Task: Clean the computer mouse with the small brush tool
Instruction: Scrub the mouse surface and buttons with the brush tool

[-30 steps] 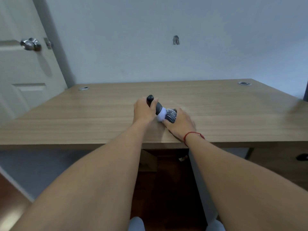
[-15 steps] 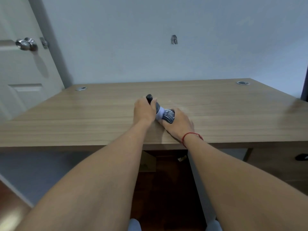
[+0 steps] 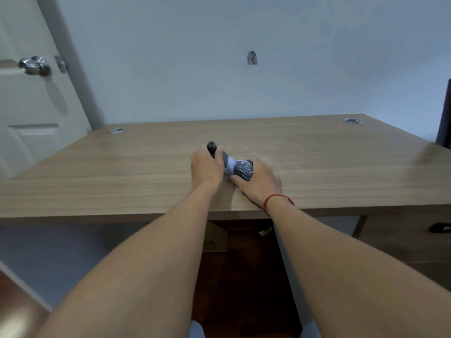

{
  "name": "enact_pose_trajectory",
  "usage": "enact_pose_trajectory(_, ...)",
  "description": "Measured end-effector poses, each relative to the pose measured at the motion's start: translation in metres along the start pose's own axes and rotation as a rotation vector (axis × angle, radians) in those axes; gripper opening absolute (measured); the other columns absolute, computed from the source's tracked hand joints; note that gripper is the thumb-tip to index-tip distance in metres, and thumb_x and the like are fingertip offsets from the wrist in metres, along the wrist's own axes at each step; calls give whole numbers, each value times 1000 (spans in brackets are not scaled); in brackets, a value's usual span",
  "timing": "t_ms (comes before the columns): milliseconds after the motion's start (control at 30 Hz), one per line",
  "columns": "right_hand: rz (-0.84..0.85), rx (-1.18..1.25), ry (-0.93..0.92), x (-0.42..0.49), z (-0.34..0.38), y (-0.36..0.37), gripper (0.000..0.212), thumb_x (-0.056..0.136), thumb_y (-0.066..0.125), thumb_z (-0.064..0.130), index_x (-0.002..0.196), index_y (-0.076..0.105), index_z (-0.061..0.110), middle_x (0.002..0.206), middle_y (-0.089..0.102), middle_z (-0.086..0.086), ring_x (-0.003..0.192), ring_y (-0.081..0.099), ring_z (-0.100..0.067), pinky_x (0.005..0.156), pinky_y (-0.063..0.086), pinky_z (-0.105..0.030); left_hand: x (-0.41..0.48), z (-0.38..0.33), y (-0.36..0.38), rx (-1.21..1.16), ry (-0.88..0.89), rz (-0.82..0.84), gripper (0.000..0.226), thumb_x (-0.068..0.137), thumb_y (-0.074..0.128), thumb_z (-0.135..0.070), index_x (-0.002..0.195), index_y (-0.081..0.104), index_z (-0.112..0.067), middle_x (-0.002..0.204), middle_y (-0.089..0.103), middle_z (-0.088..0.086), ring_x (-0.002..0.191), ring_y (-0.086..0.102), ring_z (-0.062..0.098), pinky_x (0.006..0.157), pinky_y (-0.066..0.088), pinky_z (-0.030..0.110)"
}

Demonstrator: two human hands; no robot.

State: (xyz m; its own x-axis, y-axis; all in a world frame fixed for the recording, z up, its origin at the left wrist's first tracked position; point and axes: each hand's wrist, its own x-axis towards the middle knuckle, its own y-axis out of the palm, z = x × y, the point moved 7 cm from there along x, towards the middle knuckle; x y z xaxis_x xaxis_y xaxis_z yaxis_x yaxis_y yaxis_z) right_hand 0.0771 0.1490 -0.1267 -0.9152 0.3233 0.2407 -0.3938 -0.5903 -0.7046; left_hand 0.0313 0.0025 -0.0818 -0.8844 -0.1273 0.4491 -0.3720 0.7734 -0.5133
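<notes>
A dark computer mouse [image 3: 244,170] rests on the wooden desk [image 3: 122,167] near its front edge, speckled with pale marks. My right hand [image 3: 262,181] holds it from the right and front, thumb along its near side. My left hand [image 3: 206,168] is closed around the dark handle of a small brush [image 3: 216,151], which slants down to the right. The brush's white bristles [image 3: 230,166] press against the mouse's left side. Most of the handle is hidden inside my fist.
Two round cable grommets sit at the desk's back corners, one on the left [image 3: 116,130] and one on the right [image 3: 352,120]. A door with a metal knob [image 3: 34,65] stands at the left. A dark object [image 3: 444,113] rises at the right edge.
The view has shifted slightly. Both hands keep their grip, and the brush stays against the mouse's left side with only small motion.
</notes>
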Motion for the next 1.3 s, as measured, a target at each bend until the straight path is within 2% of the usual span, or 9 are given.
enact_pose_trajectory(133,-10,-17,4,1,0,1,53,80,69,52,123,57,24,119,67,1,113,61,-25,101,46,-43,-2,7,-6,84,34,4,34,95,51,-27,99,60,6,106,63,25,103,56,39,83,42,40)
enact_pose_trajectory(300,-9,-10,26,0,-1,1,50,78,69,52,119,58,26,113,68,1,107,63,-27,96,49,-43,-1,-11,-11,-155,47,-78,35,93,53,-30,87,59,3,93,66,24,90,60,37,76,46,40)
enact_pose_trajectory(467,4,0,3,-1,0,2,50,81,65,55,119,58,23,114,67,1,107,62,-25,97,49,-44,-11,21,-3,19,-111,-47,39,95,50,-34,103,61,2,109,65,21,105,58,36,83,47,38)
enact_pose_trajectory(600,63,96,48,0,-3,0,33,91,47,43,112,60,20,110,67,-2,103,60,-27,97,47,-43,-10,19,-8,21,-155,-71,40,96,47,-35,105,60,3,112,63,21,107,58,36,83,47,39)
enact_pose_trajectory(700,69,111,63,2,-2,-3,29,97,37,35,105,58,17,111,66,-10,104,58,-33,92,45,-41,-6,0,-12,-143,-104,-131,39,96,48,-33,102,60,3,106,66,19,102,59,35,79,44,34)
enact_pose_trajectory(833,68,59,60,2,-2,-2,35,95,39,38,111,60,15,115,67,-11,109,60,-36,95,47,-43,-7,-11,-6,-124,-39,-91,36,94,51,-30,96,60,4,99,67,22,97,60,35,73,38,30)
enact_pose_trajectory(967,47,34,34,2,-1,-1,39,98,38,40,118,60,15,117,68,-10,110,60,-35,97,47,-44,-14,6,-3,53,-100,-34,35,96,49,-27,107,57,5,114,62,23,109,56,38,87,45,39)
enact_pose_trajectory(1167,24,15,30,1,0,-3,38,97,40,39,117,61,15,115,68,-9,110,61,-35,91,46,-40,-11,-14,-9,-198,-39,-136,34,94,52,-28,93,60,5,95,66,22,94,60,36,72,40,32)
enact_pose_trajectory(1300,15,14,23,3,1,-2,38,95,39,40,115,61,16,114,69,-8,108,62,-34,92,48,-41,-18,2,-1,-82,-115,-97,32,94,52,-26,103,59,4,108,65,22,106,57,36,83,43,37)
